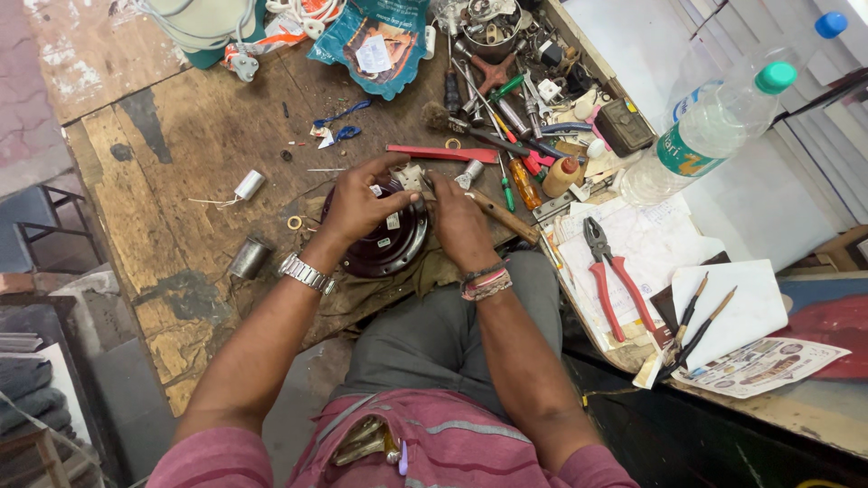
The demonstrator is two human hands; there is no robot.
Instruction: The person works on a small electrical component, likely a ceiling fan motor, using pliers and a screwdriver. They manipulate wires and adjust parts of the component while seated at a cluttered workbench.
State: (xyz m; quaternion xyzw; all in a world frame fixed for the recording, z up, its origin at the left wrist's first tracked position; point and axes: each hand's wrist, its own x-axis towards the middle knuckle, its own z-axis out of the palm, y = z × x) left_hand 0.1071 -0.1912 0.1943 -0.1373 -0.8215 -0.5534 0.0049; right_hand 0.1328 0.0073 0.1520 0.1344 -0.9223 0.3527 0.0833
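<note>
Seen from the head camera, looking straight down at a worn wooden workbench (199, 136). At its near edge, a round dark motor housing (384, 242), resting flat on the wood above a grey-trousered lap. Left hand (355, 206), with a metal wristwatch (303, 272) on the wrist, cupped over the housing's upper left side, fingers curled and touching a small pale part (409, 176) at the housing's top edge. Right hand (457, 221), with coloured thread bands (486, 281) on the wrist, closed around the wooden handle of a tool (503, 216), its tip hidden between the two hands near the same pale part. Left of the housing, a small metal cylinder (247, 259) lying on the bench, and further up a white spool (248, 185) trailing thin wire. Just above the hands, a flat red strip (441, 154), well apart from a pair of blue-handled scissors (342, 122). To the right, a heap of screwdrivers (517, 176) and loose metal parts, then red-handled pliers (612, 276) lying on sheets of paper, two brushes (696, 321) beside them, and a clear plastic bottle (710, 131) with a green cap lying tilted. At the top, a teal plastic packet (371, 45) resting on the wood.
</note>
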